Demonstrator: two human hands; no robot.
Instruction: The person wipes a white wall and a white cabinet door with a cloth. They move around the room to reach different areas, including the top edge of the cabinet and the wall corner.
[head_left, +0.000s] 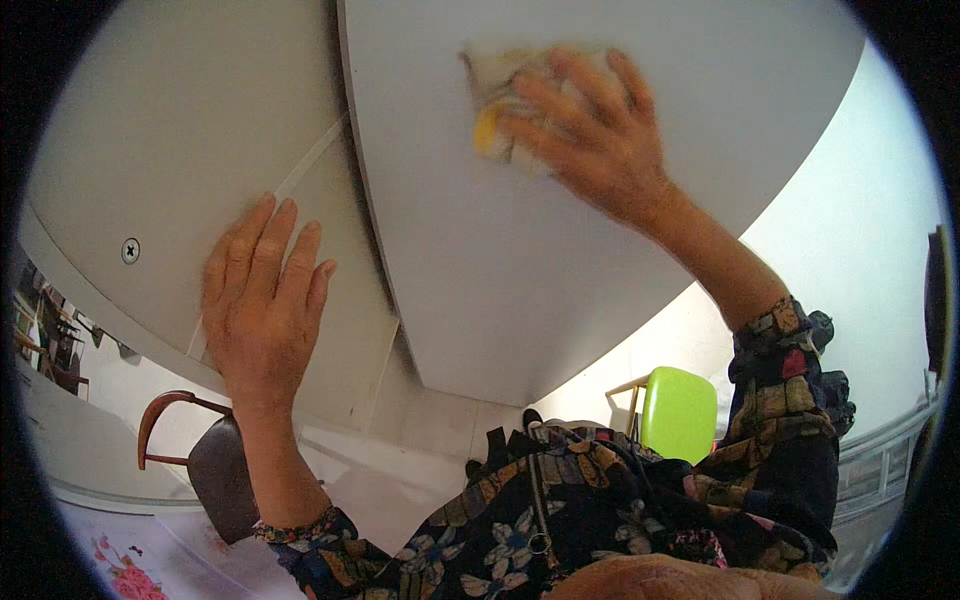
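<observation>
My right hand is spread over a crumpled pale cloth with a yellow patch. It presses the cloth against a large smooth light-grey panel, and both hand and cloth are slightly blurred. To the left, my left hand rests flat with nothing in it, fingers a little apart. Beneath that palm is a beige panel crossed by a pale thin seam. A dark gap runs between the two panels, along the grey panel's left edge.
A cross-head screw sits in the beige panel. Below are a dark-seated wooden chair, a lime-green seat and a pale tiled floor. A white wall rises at right. At lower left lies a flower-printed surface.
</observation>
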